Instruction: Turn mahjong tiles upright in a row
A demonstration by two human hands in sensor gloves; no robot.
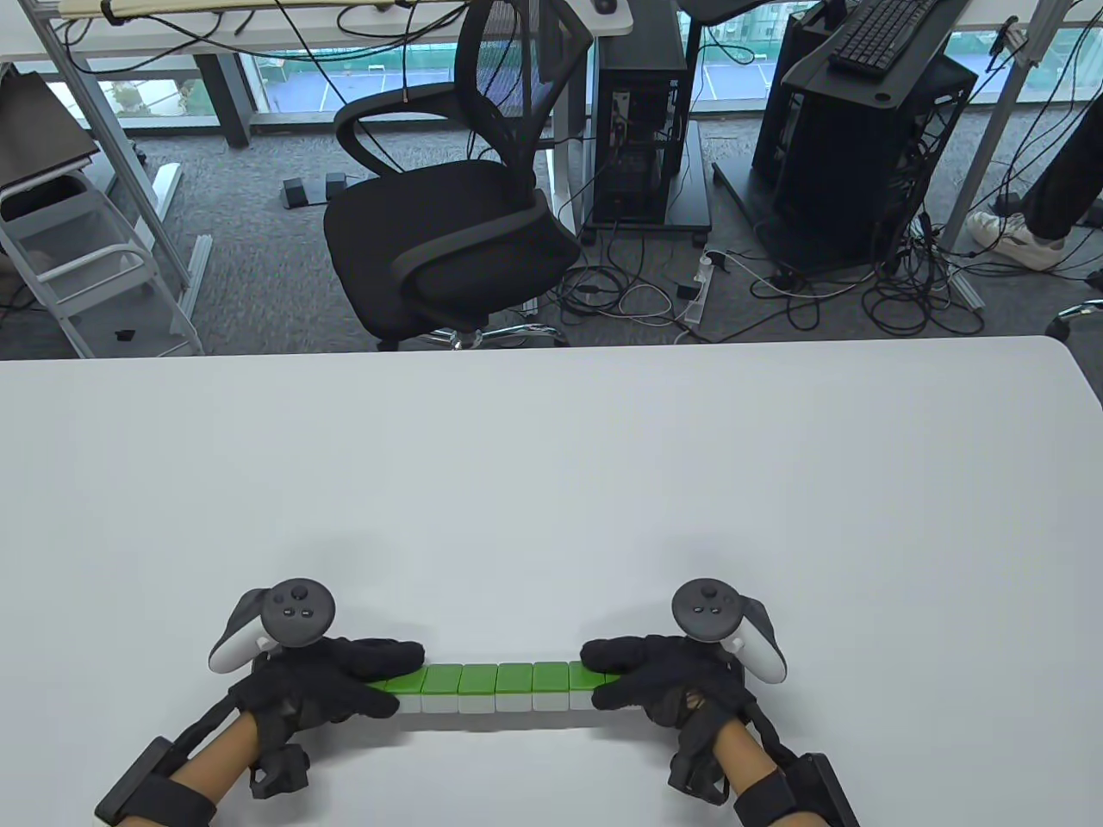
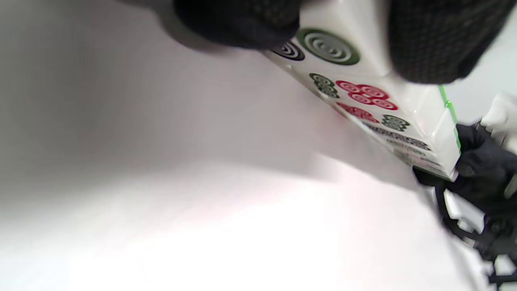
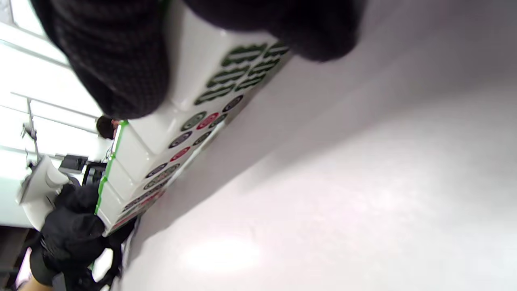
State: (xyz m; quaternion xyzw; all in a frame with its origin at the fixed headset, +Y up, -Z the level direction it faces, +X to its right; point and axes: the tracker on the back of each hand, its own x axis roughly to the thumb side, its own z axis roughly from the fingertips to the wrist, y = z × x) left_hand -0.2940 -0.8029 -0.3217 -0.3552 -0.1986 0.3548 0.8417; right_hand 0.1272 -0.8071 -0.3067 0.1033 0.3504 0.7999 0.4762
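A row of several mahjong tiles [image 1: 495, 687], green backs and white bodies, lies near the table's front edge, tilted with the green backs facing up and away. My left hand [image 1: 345, 680] grips the row's left end, fingers on the far side and thumb on the near side. My right hand [image 1: 642, 676] grips the right end the same way. In the left wrist view the tile faces [image 2: 363, 97] show circle patterns between my fingers [image 2: 436, 40]. In the right wrist view the faces [image 3: 202, 121] show bamboo and circle patterns, with my left hand [image 3: 72, 230] at the row's other end.
The white table [image 1: 551, 482] stretches away behind the row. Beyond its far edge are a black office chair [image 1: 448, 224], computer towers and cables on the floor.
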